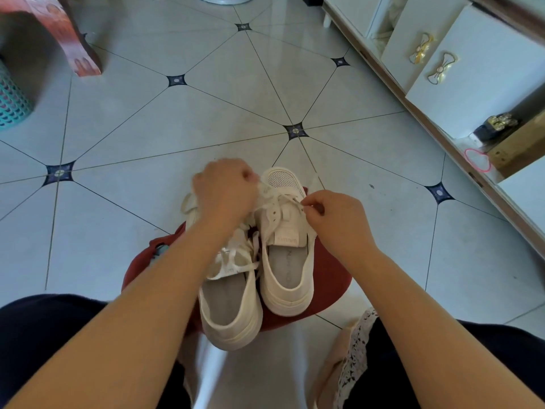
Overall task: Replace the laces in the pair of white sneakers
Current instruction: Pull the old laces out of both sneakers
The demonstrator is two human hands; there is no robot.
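Note:
Two white sneakers stand side by side on a round red stool (330, 278), toes pointing away from me. The right sneaker (287, 261) has a white lace (277, 199) threaded only through its eyelets nearest the toe. My left hand (225, 188) grips one end of that lace above the toe. My right hand (333, 215) pinches the other end at an eyelet on the shoe's right side. The left sneaker (228, 305) lies under my left forearm, with a loose white lace (236, 258) bunched over its tongue.
The stool stands on a pale tiled floor (206, 122) between my knees. A white cabinet (460, 72) with bow-shaped handles runs along the right. A red wooden furniture leg (79, 51) and a teal basket (11, 104) stand at the far left.

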